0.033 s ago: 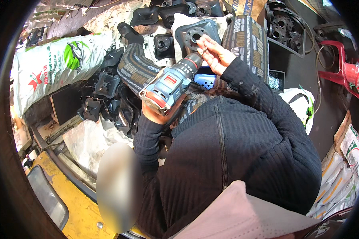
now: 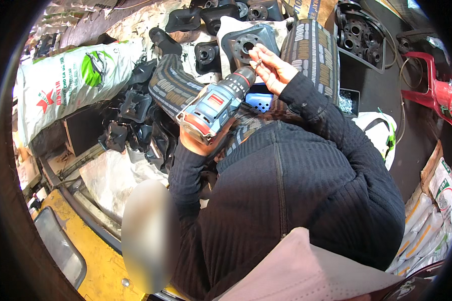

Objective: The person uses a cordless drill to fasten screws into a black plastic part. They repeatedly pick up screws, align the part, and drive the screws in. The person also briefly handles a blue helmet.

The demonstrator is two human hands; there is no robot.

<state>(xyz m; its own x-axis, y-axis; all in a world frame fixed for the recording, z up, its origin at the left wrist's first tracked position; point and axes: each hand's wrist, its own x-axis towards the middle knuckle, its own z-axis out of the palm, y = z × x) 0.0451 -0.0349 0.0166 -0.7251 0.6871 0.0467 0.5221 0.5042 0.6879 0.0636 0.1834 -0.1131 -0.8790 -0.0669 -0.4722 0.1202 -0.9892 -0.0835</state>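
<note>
A blue and grey cordless drill (image 2: 218, 103) is in my left hand (image 2: 198, 143), with its black chuck tilted up and to the right. The fingers wrap round its handle, mostly hidden under the drill body. At the tip of the chuck, the fingers of my right hand (image 2: 272, 69) are pinched together on a small, thin piece, too small to name. Just beyond them lies a dark square part (image 2: 232, 42) with a round, holed flange in its middle, on a white cloth or sack. Below my right hand is a blue perforated plastic container (image 2: 257, 103).
Several dark moulded parts (image 2: 135, 105) lie piled at the left, by a white printed sack (image 2: 75, 85). A grey bin (image 2: 359, 37) of round flanges stands far right, near a red plastic stool (image 2: 427, 83). A yellow panel (image 2: 80, 226) is at lower left.
</note>
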